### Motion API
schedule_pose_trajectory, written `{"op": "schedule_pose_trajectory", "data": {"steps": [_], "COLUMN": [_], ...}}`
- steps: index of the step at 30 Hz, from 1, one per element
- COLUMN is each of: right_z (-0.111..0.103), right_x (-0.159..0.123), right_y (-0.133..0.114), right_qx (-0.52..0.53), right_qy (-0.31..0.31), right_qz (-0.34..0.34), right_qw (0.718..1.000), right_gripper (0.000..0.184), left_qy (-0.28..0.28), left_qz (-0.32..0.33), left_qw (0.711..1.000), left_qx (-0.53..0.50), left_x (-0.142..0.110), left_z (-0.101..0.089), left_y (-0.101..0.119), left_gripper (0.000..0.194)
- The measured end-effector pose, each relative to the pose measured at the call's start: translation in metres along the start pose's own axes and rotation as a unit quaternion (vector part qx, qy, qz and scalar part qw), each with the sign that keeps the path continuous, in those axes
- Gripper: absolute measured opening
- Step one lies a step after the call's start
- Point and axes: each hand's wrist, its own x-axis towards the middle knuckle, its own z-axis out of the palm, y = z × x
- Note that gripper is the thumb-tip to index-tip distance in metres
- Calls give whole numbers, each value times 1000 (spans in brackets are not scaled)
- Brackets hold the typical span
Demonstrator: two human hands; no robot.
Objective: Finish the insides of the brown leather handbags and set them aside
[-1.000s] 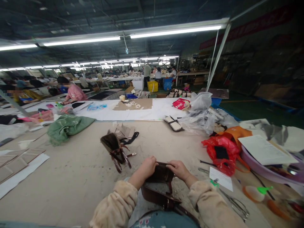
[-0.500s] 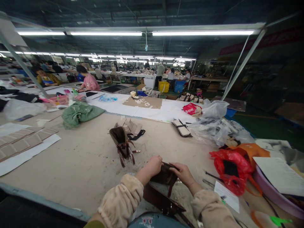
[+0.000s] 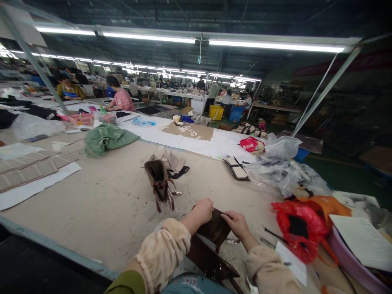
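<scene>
A dark brown handbag (image 3: pixel 211 257) sits at the table's near edge, against my front, with its flap side toward me. My left hand (image 3: pixel 203 211) is closed on the upper rim of its opening at the left. My right hand (image 3: pixel 236 223) pinches the same rim a little to the right, thumb toward the inside. The brown lining shows between the two hands. Farther off to the left, a second brown handbag (image 3: pixel 157 179) stands open, its handles hanging toward me. Behind it lie a pile of beige pieces (image 3: pixel 170 160) and a black strip.
A green cloth bundle (image 3: pixel 108 139) and rows of flat brown panels (image 3: pixel 33 169) lie left. To the right are a red plastic bag (image 3: pixel 301 232), clear plastic bags (image 3: pixel 281 171), a paper sheet (image 3: pixel 290 261) and a strapped stack (image 3: pixel 237 168). Co-workers sit at tables beyond.
The view has tilted and shifted slightly, so the scene sits a little differently. Both hands keep their hold on the handbag's rim, the left wrist slightly raised.
</scene>
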Motion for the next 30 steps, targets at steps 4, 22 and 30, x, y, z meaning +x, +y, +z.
{"op": "schedule_pose_trajectory", "data": {"steps": [4,22,30], "right_z": [1,-16,-22], "right_x": [0,-6,6], "right_y": [2,5,-24], "right_qx": [-5,-3,-103], "right_qy": [22,-38,-133], "right_qz": [-5,4,-37], "right_qw": [1000,999,985], "right_gripper": [35,36,38], "left_qy": [-2,-2,11], "left_qz": [-6,-11,3], "left_qw": [1000,1000,1000], "left_qx": [0,-14,-13], "left_x": [4,3,-7], "left_z": [-2,-3,-1], "left_y": [3,1,-3], "left_gripper": [22,22,22]}}
